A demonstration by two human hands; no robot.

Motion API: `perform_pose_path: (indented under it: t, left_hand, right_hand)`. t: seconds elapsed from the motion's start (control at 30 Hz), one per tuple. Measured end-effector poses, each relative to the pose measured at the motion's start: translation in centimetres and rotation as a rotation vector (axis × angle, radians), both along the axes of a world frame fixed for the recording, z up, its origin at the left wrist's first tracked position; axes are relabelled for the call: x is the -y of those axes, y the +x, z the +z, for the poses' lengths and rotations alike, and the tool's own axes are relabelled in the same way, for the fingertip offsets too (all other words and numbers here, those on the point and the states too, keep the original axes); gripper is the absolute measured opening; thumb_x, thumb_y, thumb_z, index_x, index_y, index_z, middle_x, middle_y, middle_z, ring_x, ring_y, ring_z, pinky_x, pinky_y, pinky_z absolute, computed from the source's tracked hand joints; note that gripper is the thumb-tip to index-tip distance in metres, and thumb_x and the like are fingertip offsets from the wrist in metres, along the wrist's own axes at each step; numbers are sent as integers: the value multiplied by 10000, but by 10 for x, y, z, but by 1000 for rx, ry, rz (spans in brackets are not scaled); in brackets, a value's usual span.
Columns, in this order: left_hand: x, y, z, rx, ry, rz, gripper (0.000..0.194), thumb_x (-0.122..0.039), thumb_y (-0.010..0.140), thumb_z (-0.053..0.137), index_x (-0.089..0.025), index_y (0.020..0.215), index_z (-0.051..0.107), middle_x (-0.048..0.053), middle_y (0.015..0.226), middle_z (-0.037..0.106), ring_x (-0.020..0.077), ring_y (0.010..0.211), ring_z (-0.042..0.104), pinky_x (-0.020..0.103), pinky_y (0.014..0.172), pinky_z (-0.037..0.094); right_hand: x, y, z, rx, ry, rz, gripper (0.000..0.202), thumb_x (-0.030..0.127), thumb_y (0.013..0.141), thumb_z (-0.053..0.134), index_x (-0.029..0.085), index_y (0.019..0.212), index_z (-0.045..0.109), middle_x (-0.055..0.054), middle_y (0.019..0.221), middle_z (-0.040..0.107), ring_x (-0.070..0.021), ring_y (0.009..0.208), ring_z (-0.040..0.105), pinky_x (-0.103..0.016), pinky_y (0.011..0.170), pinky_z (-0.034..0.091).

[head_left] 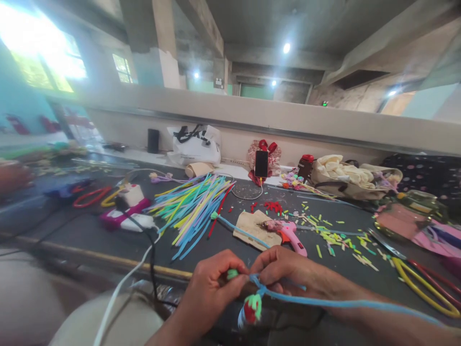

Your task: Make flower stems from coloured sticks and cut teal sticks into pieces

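Note:
My left hand (218, 286) and my right hand (288, 269) meet near the table's front edge, fingers closed in a pinch on a light-blue pipe cleaner (324, 302). Its long end runs to the right across my right forearm. Below the fingers hangs a small red and green fuzzy bud (252, 307) with a pale-blue part, joined to the blue stem. A bit of green fuzz (232, 274) shows between my left fingers; what it belongs to is hidden. Beyond my hands another blue stem with a green tip (214, 216) lies across a piece of cardboard (245, 223).
A pink glue gun (295, 238) rests partly on the cardboard. Loose pipe cleaners (194, 206) lie in a pile left of centre. Cut yellow-green bits (334, 238) scatter to the right, near yellow-handled scissors (419, 286). A white cable (122, 283) and a power strip (133, 218) are at left.

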State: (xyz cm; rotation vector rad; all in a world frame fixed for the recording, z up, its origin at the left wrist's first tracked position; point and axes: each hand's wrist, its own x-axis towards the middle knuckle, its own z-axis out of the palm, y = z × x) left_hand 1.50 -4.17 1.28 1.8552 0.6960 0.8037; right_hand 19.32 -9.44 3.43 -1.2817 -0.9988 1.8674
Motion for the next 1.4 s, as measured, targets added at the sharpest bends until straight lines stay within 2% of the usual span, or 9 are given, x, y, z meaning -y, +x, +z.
perform_pose_path:
  t: [0.2, 0.33, 0.53, 0.63, 0.77, 1.0, 1.1, 1.2, 1.4]
  left_hand:
    - [-5, 5, -3, 212, -554, -66, 213, -344, 578, 663, -155, 579, 565, -36, 472, 498, 65, 444, 395, 167, 446, 301]
    - [-10, 8, -6, 417, -775, -29, 277, -380, 534, 691, -150, 589, 545, -25, 474, 532, 55, 425, 402, 157, 424, 295]
    - [-23, 12, -7, 529, -802, 92, 216, -327, 582, 674, -135, 641, 592, -27, 540, 541, 62, 494, 457, 155, 446, 339]
    - [-29, 11, -7, 543, -803, 164, 214, -303, 562, 685, -132, 643, 587, -29, 546, 542, 64, 505, 471, 155, 449, 349]
    - [-36, 12, -7, 514, -711, 249, 222, -321, 582, 657, -131, 638, 557, -24, 538, 537, 73, 503, 482, 162, 451, 349]
    - [-45, 21, -14, 267, -379, 378, 185, -331, 604, 568, -147, 628, 568, -53, 453, 483, 75, 420, 394, 187, 429, 299]
    - [-43, 20, -13, 53, -90, 419, 115, -245, 612, 530, -149, 602, 593, -57, 450, 437, 82, 444, 363, 196, 436, 266]
    - [-37, 15, -8, -35, 84, 348, 125, -212, 647, 496, -156, 589, 592, -56, 458, 407, 81, 458, 347, 198, 444, 255]
    - [-31, 1, 1, 96, -71, 117, 73, -221, 660, 560, -161, 631, 589, -42, 534, 497, 67, 489, 388, 180, 475, 293]
  right_hand:
    - [-10, -7, -6, -84, 130, -44, 114, 157, 558, 611, 116, 663, 626, 54, 421, 505, -26, 322, 379, -152, 344, 250]
    - [-20, -19, -7, 105, 298, -188, 114, 212, 586, 635, 117, 636, 595, 62, 375, 462, -30, 294, 350, -147, 307, 220]
    - [-34, -33, -10, 440, 590, -288, 108, 209, 704, 508, 139, 692, 589, 35, 516, 501, -43, 368, 386, -161, 344, 257]
    - [-37, -33, -5, 794, 825, -253, 116, 195, 727, 490, 158, 705, 597, 6, 573, 544, -91, 488, 475, -198, 450, 342]
    - [-29, -35, 10, 1428, 1097, -66, 145, 119, 742, 452, 166, 760, 588, -61, 728, 584, -165, 685, 535, -264, 596, 366]
    - [-13, -62, 26, 2052, 1280, 372, 190, 97, 661, 485, 105, 844, 535, -89, 685, 533, -191, 535, 495, -274, 410, 325]
    - [-21, -68, 46, 2024, 1395, 553, 80, 99, 665, 498, 112, 726, 548, -72, 627, 524, -176, 530, 485, -266, 418, 323]
    - [-44, -62, 75, 1926, 1270, 675, 76, 77, 641, 534, 134, 621, 579, -58, 621, 565, -157, 529, 505, -235, 403, 281]
    - [-101, -28, 100, 1368, 906, 771, 100, 177, 629, 586, 137, 676, 664, 17, 524, 563, -90, 513, 487, -192, 462, 303]
